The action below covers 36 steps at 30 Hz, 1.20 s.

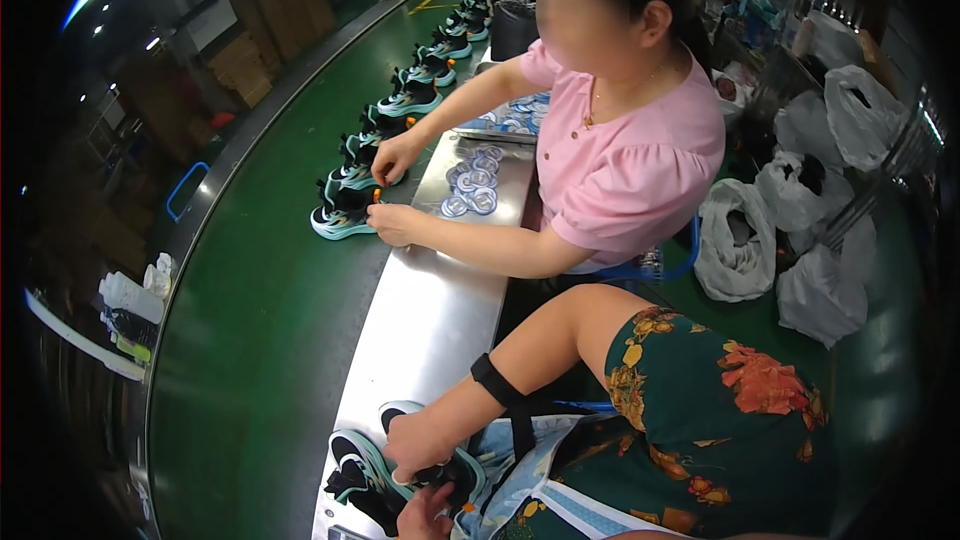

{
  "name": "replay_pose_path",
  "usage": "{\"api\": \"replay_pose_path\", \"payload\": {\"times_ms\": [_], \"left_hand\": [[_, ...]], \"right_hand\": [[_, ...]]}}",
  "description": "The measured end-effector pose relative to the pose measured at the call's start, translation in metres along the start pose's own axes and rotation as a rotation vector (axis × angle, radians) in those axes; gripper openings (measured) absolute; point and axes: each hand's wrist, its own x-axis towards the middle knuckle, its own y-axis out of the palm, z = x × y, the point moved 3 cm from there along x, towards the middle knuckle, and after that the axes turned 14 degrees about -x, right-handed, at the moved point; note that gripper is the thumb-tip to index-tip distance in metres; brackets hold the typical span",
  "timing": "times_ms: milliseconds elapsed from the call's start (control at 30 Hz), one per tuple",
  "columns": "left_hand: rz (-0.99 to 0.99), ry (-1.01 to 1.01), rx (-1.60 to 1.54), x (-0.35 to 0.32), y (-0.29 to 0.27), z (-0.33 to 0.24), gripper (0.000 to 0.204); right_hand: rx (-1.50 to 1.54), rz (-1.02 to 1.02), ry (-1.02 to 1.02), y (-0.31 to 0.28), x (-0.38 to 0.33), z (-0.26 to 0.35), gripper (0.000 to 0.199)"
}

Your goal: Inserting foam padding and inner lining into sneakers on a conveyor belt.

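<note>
A black sneaker [468, 476] with a mint sole lies near the steel bench's front end, by my lap. My right hand [415, 443], with a black strap around its forearm, is closed over the shoe and covers much of it. Just below, my left hand [427, 514] has its fingers bent in against the shoe's upper; what exactly they pinch is hidden. Another black-and-mint sneaker [360, 470] rests to the left of my hands on the bench's edge.
A co-worker in pink handles a sneaker [345, 213] ahead of me. Round blue-and-white pieces [472, 183] lie on the steel bench [420, 325]. More sneakers line the green conveyor [240, 340] at left. White plastic bags [735, 250] sit to the right.
</note>
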Motion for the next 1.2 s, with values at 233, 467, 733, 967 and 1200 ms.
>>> {"api": "replay_pose_path", "payload": {"times_ms": [233, 467, 733, 967, 1200], "left_hand": [[-0.044, 0.081, 0.323, 0.009, 0.013, -0.006, 0.031], [-0.101, 0.042, -0.005, 0.009, 0.022, 0.006, 0.017], [-0.104, 0.215, -0.04, 0.009, 0.023, 0.023, 0.019], [0.011, 0.18, -0.008, 0.038, 0.004, 0.034, 0.021], [0.006, 0.179, -0.073, 0.039, 0.008, 0.034, 0.018]], "right_hand": [[0.123, -0.084, 0.035, 0.0, -0.005, 0.003, 0.018], [0.137, -0.084, 0.035, 0.0, -0.004, 0.003, 0.028], [0.605, -0.173, 0.217, -0.003, -0.019, 0.001, 0.029], [0.451, -0.143, 0.341, -0.004, -0.026, -0.007, 0.019], [0.207, -0.093, 0.527, -0.014, -0.026, 0.001, 0.016]]}}
